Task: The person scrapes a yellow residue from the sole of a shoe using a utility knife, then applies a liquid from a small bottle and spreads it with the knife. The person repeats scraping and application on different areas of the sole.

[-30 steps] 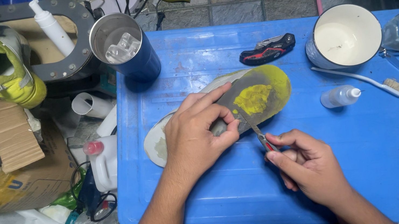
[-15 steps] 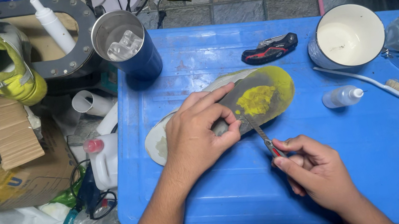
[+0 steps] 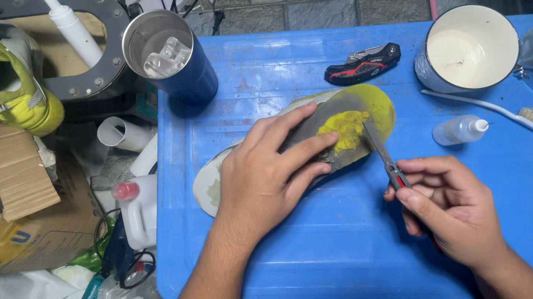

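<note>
A shoe sole with yellow residue lies flat on the blue table. My left hand presses down on the sole's middle, fingers spread over it. My right hand grips a small knife with a red handle. Its blade tip rests against the yellow patch on the sole.
A folded red-and-black pocket knife, a white-lined tin, a small dropper bottle and a white brush lie on the table's far side. A blue tumbler stands at the far left corner. Yellow shoe, cardboard and bottles clutter the floor on the left.
My right hand has shifted slightly right and nearer, dragging the knife blade along the yellow patch. My left hand stays pressed on the sole.
</note>
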